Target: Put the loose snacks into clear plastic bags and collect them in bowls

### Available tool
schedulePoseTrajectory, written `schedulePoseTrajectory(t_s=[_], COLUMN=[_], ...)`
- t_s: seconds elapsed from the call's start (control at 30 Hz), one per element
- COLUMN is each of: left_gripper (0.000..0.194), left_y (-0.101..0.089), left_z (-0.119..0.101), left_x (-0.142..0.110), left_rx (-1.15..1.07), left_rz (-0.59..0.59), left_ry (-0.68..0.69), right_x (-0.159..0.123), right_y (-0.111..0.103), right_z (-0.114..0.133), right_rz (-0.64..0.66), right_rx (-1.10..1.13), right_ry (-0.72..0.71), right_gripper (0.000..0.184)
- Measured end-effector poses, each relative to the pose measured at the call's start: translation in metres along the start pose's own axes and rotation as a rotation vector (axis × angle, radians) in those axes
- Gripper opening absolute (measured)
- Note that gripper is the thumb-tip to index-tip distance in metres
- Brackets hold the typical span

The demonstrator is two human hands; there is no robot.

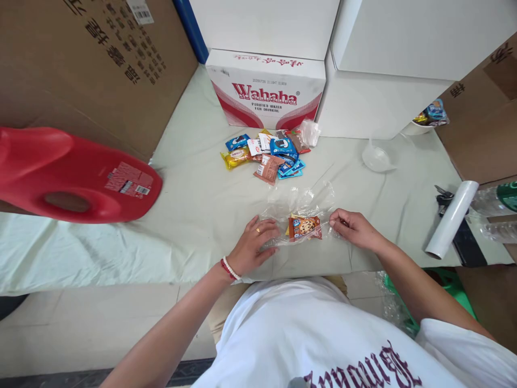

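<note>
A sheet of clear plastic film (283, 202) lies crumpled on the cloth-covered table in front of me. An orange-brown cookie packet (305, 227) sits on it, with something yellow partly showing underneath. My left hand (254, 242) rests at the film's left edge, its thumb apart from the fingers, with a ring and a red-and-white bracelet showing. At the right side, my right hand (353, 229) pinches the film's edge between thumb and fingers. Beyond the film is a pile of small wrapped snacks (266, 168) in blue, yellow, brown and white packets.
A white Wahaha carton (266, 89) stands behind the snacks. To the left lies a large red jug (89, 178) by a cardboard box (81, 70). On the right are a clear plastic bowl (378, 156), a white roll (452, 220), keys (443, 196) and plastic bottles (495, 199).
</note>
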State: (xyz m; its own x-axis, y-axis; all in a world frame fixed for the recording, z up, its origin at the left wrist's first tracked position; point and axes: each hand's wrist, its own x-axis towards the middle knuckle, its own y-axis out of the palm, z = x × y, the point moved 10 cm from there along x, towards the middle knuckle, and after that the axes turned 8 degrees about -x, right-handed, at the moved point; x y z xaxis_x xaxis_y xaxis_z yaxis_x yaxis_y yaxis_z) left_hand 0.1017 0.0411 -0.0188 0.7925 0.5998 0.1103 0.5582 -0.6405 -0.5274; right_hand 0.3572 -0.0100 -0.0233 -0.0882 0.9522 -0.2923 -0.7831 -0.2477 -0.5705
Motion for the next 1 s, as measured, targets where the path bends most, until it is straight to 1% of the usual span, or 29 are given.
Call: schedulePoseTrajectory(t_s=[0.03, 0.07, 0.17, 0.27, 0.37, 0.43, 0.53, 0.57, 0.63, 0.67, 0.7, 0.77, 0.8, 0.83, 0.9, 0.93, 0.97, 1.0], left_gripper=[0.025, 0.024, 0.033, 0.044, 0.043, 0.036, 0.027, 0.023, 0.018, 0.025, 0.036, 0.059, 0.067, 0.072, 0.075, 0.073, 0.067, 0.059], left_y=[-0.002, -0.004, -0.012, -0.016, -0.017, -0.018, -0.018, -0.018, -0.019, -0.021, -0.022, -0.021, -0.021, -0.02, -0.02, -0.02, -0.02, -0.02], left_z=[0.002, 0.004, 0.016, 0.028, 0.033, 0.032, 0.03, 0.029, 0.028, 0.029, 0.029, 0.033, 0.035, 0.038, 0.044, 0.046, 0.048, 0.05], left_x=[0.001, 0.002, 0.007, 0.012, 0.013, 0.011, 0.008, 0.008, 0.007, 0.006, 0.006, 0.008, 0.01, 0.012, 0.015, 0.016, 0.016, 0.017], left_rx=[-0.02, -0.046, -0.078, 0.02, 0.186, 0.299, 0.385, 0.39, 0.381, 0.373, 0.361, 0.327, 0.306, 0.285, 0.25, 0.242, 0.239, 0.242], left_rz=[-0.025, -0.056, -0.152, -0.247, -0.358, -0.436, -0.516, -0.538, -0.589, -0.613, -0.628, -0.621, -0.606, -0.588, -0.564, -0.56, -0.554, -0.548], left_ry=[-0.009, -0.027, -0.116, -0.238, -0.346, -0.403, -0.446, -0.449, -0.453, -0.459, -0.466, -0.484, -0.496, -0.508, -0.535, -0.546, -0.555, -0.562], right_x=[0.0, 0.001, 0.004, 0.008, 0.013, 0.02, 0.04, 0.049, 0.073, 0.086, 0.1, 0.124, 0.133, 0.139, 0.144, 0.142, 0.137, 0.13], right_y=[-0.001, -0.001, -0.001, 0.003, 0.005, -0.005, -0.031, -0.035, -0.031, -0.025, -0.017, -0.001, 0.006, 0.011, 0.016, 0.017, 0.017, 0.016], right_z=[-0.001, -0.003, -0.008, -0.015, -0.015, -0.006, 0.023, 0.035, 0.054, 0.06, 0.063, 0.061, 0.058, 0.056, 0.056, 0.059, 0.064, 0.071], right_rz=[0.001, 0.0, -0.009, 0.001, 0.054, 0.023, -0.149, -0.188, -0.191, -0.163, -0.122, -0.024, 0.021, 0.057, 0.111, 0.133, 0.153, 0.172], right_rx=[0.007, 0.009, -0.004, -0.062, -0.271, -0.466, -0.688, -0.72, -0.737, -0.732, -0.727, -0.72, -0.716, -0.707, -0.659, -0.616, -0.563, -0.507], right_ry=[0.009, 0.016, 0.034, 0.054, 0.039, 0.014, -0.059, -0.099, -0.184, -0.211, -0.219, -0.19, -0.168, -0.151, -0.155, -0.175, -0.203, -0.237], right_gripper=[0.031, 0.031, 0.032, 0.031, 0.026, 0.025, 0.03, 0.032, 0.038, 0.044, 0.052, 0.061, 0.059, 0.052, 0.029, 0.019, 0.012, 0.011])
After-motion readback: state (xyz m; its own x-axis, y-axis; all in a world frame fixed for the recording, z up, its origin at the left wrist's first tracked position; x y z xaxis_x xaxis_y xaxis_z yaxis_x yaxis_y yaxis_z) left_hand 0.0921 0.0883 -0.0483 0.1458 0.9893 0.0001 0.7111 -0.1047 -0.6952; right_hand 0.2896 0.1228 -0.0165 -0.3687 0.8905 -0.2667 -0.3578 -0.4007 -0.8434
